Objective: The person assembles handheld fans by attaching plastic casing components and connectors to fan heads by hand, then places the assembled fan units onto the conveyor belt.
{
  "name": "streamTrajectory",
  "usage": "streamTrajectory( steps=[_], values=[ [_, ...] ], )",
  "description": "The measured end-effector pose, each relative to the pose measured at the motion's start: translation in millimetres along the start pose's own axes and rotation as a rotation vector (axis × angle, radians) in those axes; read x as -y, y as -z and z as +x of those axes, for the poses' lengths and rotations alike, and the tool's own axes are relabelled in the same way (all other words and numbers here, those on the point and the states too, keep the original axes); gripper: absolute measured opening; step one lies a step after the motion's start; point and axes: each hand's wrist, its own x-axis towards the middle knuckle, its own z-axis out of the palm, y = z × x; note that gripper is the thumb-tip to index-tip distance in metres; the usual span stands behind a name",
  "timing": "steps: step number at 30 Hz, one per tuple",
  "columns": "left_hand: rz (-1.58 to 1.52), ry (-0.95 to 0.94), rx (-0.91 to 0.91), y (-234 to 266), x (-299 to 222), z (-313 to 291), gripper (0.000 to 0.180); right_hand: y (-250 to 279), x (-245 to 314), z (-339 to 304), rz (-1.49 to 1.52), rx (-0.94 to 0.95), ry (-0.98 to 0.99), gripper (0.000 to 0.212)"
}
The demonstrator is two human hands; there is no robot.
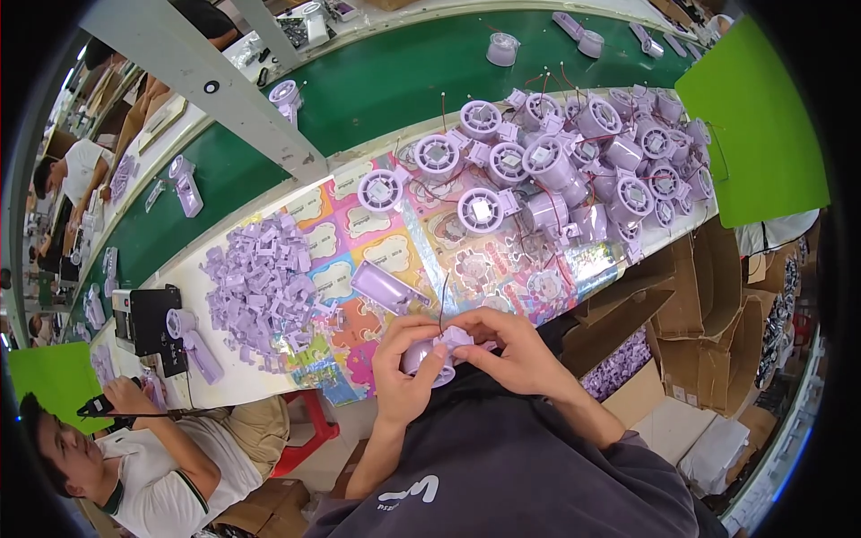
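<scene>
Pile of tiny lilac plastic parts (260, 287) on the left, then a lilac handle shell (387, 289), then the left hand (401, 372), fingers clamped on a lilac fan housing (415, 357); right hand (509, 351) pinching its little bracket (456, 338), big fan-housing heap (592, 166) further right.

It's a charcoal shirt (529, 466) on this one, loose and softly creased, and there on the chest sits a white looping mark (408, 490) with tiny lettering beneath! Look at the right sleeve (650, 453), short and wide, stopping around the elbow, leaving the right forearm (583, 403) bare. Left hand (405, 372), right hand (507, 350): both bare too.
</scene>
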Motion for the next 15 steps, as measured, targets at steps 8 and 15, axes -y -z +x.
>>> streamTrajectory(
  steps=[8, 15],
  values=[
    [-0.211, -0.031, -0.035, 2.6, 5.4, -13.8, 0.012, -8.3, 1.2, -6.3, 0.052, -0.005, 0.091, 0.024],
    [-0.271, 0.027, -0.336, 0.7, 10.8, -13.8, 0.011, -27.6, 1.6, 12.5, -0.502, -0.38, 0.494, 0.034]
  ],
)
